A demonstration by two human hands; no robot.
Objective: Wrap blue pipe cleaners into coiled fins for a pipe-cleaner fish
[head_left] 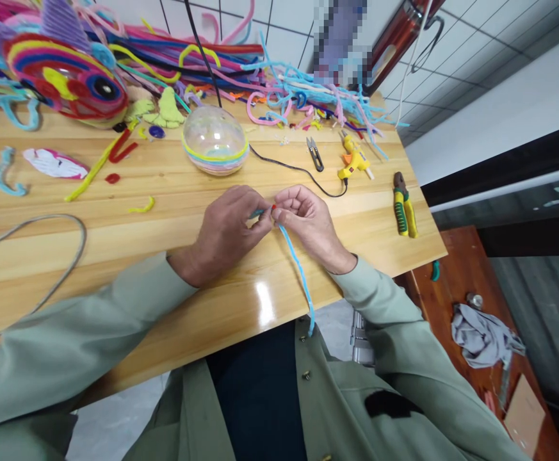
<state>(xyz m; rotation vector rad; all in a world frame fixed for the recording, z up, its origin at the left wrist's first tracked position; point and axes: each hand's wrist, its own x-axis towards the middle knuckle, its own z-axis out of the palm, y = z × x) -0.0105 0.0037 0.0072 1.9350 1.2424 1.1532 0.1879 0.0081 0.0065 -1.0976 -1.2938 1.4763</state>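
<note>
Over the front part of the table, my left hand [234, 224] and my right hand [305, 221] meet at the fingertips. Both are closed in a pinch on a light blue pipe cleaner [297, 262], whose loose end hangs down past the table edge in front of my jacket. A small red bit [273, 207] shows between the fingertips; its kind is hard to make out. Beyond my hands sits a clear oval plastic shell [216, 141] with yellow, blue and pink bands round its lower part.
At the right lie small snips [314, 155], a yellow glue gun [353, 160] with a black cord, and pliers [404, 208]. A colourful fish-like craft [68, 80] and heaped pipe cleaners [298, 86] fill the back. A grey cable [80, 240] loops at the left.
</note>
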